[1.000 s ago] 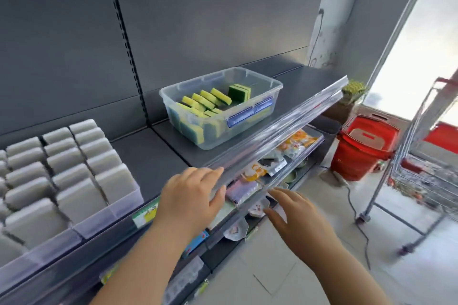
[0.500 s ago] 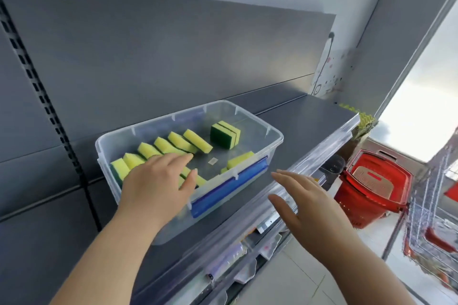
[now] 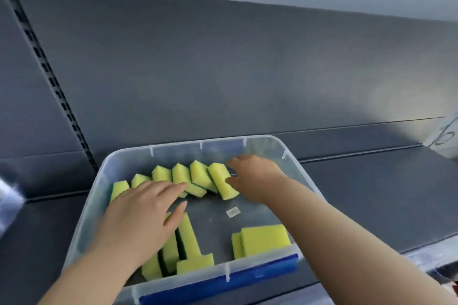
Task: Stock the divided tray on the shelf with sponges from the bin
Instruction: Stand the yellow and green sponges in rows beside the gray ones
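The clear bin (image 3: 85, 213) stands on the shelf (image 3: 376, 195) in the lower middle of the frame, with its blue front clip (image 3: 218, 277) nearest to the camera. Just behind the clip, a few upright sponges (image 3: 171, 250) stand on edge, and 2 flat sponges (image 3: 265, 238) lie at the lower right. The left hand (image 3: 143, 210) lies palm down over the upright ones. Its fingers are straight and spread, holding nothing, and the tips reach the leaning row (image 3: 178, 176) in the middle of the frame. I judge it is there to steady that row. About 6 sponges lean there on each other, so the end sponge (image 3: 221, 182) on the right, being free on 1 side, is the easiest to take. The right hand (image 3: 255, 178) is at this sponge, its thumb and forefinger touching it on 2 sides. The blur hides whether the pinch is closed. Behind stands the grey back panel (image 3: 223, 69). The divided tray is not in view.
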A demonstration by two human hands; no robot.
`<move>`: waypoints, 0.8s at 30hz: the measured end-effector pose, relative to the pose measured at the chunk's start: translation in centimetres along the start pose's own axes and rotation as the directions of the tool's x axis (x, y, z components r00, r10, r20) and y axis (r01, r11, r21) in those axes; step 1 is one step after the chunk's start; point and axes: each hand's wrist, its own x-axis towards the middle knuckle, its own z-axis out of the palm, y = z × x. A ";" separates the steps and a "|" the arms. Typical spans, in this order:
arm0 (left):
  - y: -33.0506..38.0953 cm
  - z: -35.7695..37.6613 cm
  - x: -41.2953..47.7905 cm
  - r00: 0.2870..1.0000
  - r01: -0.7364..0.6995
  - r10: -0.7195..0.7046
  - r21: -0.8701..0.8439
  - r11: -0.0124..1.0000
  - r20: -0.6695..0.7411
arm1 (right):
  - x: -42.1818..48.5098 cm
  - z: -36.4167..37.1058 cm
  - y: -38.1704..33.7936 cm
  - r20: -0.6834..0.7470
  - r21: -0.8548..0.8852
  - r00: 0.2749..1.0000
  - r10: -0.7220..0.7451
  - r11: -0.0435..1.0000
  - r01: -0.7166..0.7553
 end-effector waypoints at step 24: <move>1.4 5.6 7.5 0.925 -0.052 -0.073 0.314 0.948 0.373 | 2.8 1.5 5.0 -0.029 -0.266 0.933 -0.360 0.902 0.340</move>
